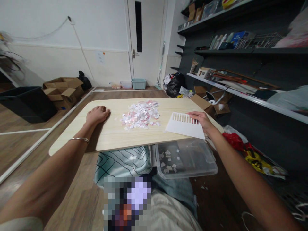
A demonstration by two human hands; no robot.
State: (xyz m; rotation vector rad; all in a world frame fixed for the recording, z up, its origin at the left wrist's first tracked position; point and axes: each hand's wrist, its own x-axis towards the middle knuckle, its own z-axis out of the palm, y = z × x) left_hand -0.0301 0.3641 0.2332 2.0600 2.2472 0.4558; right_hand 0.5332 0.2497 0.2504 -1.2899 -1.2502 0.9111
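A pale wooden table top [113, 133] lies in front of me. My left hand [97, 114] rests on its far left part, fingers curled under, with nothing visible in it. In the middle lies a heap of small white and pink paper squares [141, 115]. My right hand [201, 118] lies on the far edge of a white comb-toothed plastic scraper [184, 126] at the table's right side, fingers pressed onto it. Below the table's near edge stands a clear plastic bin [186, 158] with several squares inside.
A teal patterned cushion [121, 162] sits under the table. Open cardboard boxes [64, 90] and a black bin [26, 102] stand at left. Dark shelves [240, 54] with clutter line the right wall. A black bag [175, 85] and a white door [144, 41] are at the back.
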